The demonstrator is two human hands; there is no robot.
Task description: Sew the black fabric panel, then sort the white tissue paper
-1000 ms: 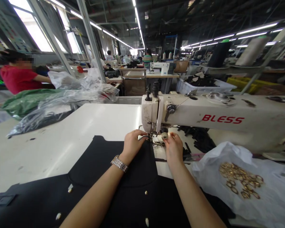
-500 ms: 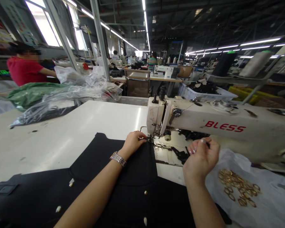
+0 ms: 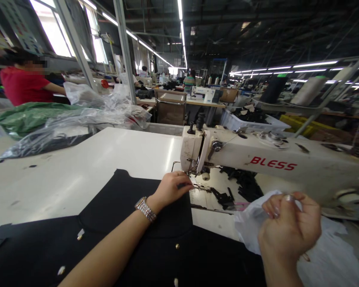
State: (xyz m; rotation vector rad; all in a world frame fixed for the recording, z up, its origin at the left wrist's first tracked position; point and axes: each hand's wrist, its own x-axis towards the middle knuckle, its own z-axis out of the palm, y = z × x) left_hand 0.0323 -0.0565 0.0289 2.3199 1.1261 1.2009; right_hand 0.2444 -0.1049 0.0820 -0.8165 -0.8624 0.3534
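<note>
My left hand (image 3: pixel 171 189) rests on the edge of a black garment (image 3: pixel 131 239) with small pale buttons. Its fingertips pinch the cloth right at the presser foot (image 3: pixel 198 185) of a white BLESS sewing machine (image 3: pixel 272 161). A metal watch (image 3: pixel 145 208) is on that wrist. My right hand (image 3: pixel 290 227) is raised over a white plastic bag (image 3: pixel 332 259) at the right. Its fingers are curled shut. I cannot make out anything held in them.
Black fabric scraps (image 3: pixel 242 187) lie behind the needle plate on the white table (image 3: pixel 77 167). Plastic-wrapped bundles (image 3: pixel 62 127) are piled at the far left. A person in red (image 3: pixel 20 85) works beyond them. Thread cones and more machines stand behind.
My right hand has left the needle area and swung right and towards me, over the white bag, hiding the gold rings. My left hand stayed on the garment.
</note>
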